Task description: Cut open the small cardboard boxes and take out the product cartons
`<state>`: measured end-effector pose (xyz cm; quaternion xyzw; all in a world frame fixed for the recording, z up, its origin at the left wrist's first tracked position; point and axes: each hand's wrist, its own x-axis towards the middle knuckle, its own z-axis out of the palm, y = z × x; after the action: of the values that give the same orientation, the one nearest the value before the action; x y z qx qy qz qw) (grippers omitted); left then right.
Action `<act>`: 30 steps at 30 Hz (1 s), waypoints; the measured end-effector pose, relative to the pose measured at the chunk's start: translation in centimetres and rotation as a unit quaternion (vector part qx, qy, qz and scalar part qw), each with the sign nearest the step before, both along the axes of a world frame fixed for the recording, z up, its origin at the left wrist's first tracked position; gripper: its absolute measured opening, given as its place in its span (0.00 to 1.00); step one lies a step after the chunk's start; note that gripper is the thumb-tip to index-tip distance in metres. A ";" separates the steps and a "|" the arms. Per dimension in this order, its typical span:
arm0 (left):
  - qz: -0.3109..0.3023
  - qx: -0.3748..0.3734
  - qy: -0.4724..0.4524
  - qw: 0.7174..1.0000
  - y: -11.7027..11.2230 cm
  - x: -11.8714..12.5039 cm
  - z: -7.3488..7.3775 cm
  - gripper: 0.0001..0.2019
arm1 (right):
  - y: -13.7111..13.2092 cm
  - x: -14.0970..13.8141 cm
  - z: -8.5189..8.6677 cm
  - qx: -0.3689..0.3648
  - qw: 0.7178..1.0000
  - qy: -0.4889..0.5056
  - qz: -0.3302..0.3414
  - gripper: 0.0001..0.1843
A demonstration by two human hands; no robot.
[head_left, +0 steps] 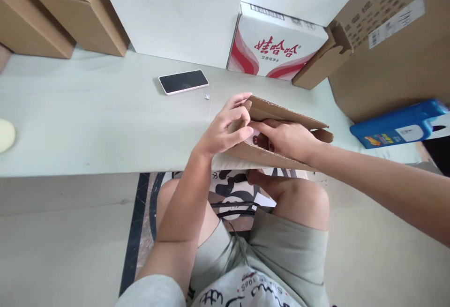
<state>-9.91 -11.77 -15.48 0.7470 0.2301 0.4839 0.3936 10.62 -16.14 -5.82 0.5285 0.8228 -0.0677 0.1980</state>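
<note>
Left hand (227, 126) clamped on cardboard box (260, 155) end; right hand (290, 139) inside, grip unclear. White carton (277, 44) reads "娃哈哈 饮用纯净水".

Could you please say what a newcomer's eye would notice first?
Probably the open brown cardboard box at the near edge of the pale green table, right hand inside, left hand holding its end. Next, the red-lettered white carton behind it and the bright blue container, far right.

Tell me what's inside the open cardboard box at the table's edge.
A pale item with dark markings shows inside the cardboard box, next to the right hand, which is in there too. Whatever lies beneath that hand and behind the box's near side is covered.
</note>
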 end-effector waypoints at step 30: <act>0.011 -0.106 -0.049 0.993 0.8 -0.6 0.4 0.34 | -1.3 3.4 3.4 0.300 0.886 0.336 0.107 0.34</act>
<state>-10.54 -10.95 -15.07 0.6739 0.2682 0.4974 0.4760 14.03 -17.45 -2.40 0.4169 0.8728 0.0305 -0.2519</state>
